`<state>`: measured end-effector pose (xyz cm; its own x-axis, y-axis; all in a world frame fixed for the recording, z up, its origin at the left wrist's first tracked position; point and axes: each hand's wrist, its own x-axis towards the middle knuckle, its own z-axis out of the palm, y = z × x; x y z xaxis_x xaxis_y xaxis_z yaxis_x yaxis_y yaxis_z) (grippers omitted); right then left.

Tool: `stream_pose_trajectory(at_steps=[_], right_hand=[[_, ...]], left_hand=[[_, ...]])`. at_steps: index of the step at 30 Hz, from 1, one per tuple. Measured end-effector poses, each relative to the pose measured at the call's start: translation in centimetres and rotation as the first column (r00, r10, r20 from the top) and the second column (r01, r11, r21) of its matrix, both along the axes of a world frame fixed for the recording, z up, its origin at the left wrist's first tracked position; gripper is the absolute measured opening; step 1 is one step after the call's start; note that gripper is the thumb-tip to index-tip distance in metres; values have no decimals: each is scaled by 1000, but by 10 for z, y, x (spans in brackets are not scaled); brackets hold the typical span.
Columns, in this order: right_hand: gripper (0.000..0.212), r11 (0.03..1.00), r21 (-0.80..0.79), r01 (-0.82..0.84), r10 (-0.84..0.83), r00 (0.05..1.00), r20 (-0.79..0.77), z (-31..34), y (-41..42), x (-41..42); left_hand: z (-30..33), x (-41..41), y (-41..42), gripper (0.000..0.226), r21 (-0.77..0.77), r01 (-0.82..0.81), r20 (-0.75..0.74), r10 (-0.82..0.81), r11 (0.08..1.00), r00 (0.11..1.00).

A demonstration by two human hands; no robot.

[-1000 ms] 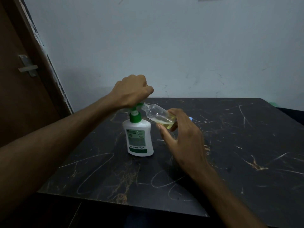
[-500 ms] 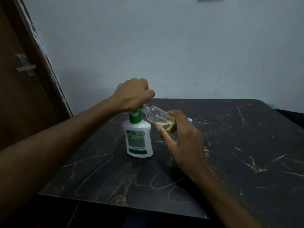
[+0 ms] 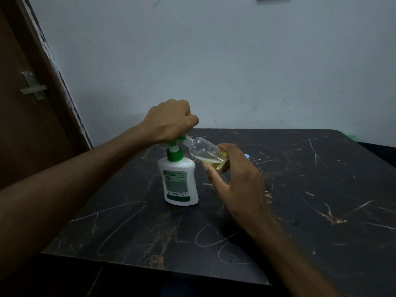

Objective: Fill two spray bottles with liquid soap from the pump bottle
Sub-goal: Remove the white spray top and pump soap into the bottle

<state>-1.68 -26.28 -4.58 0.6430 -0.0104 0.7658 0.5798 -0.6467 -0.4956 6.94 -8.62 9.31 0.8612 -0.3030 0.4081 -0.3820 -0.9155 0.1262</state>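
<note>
On the dark bench (image 3: 300, 200), the left grip (image 3: 171, 121) clenched the pump (image 3: 174, 142); the right grip (image 3: 233, 179) held a barely filled bottle (image 3: 203, 150) at its spout; no second bottle showed

Left hand (image 3: 171, 121) fisted, knuckles up; right hand (image 3: 237, 181) fingers curled, apparently gripping.

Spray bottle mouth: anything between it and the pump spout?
Nothing visible. The right hand holds the clear spray bottle tilted, its open neck right at the green spout of the pump bottle. The left hand covers the pump head from above, so the exact meeting point is partly hidden.
</note>
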Motion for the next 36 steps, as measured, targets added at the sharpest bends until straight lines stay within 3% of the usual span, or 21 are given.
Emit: stream_pose_trajectory(at_steps=[36], right_hand=[[39,1000,19,-25,25,1000,-12,0,2,0]], left_hand=[[-7,6,1,31,-20,-5,-58,4,1000,998]])
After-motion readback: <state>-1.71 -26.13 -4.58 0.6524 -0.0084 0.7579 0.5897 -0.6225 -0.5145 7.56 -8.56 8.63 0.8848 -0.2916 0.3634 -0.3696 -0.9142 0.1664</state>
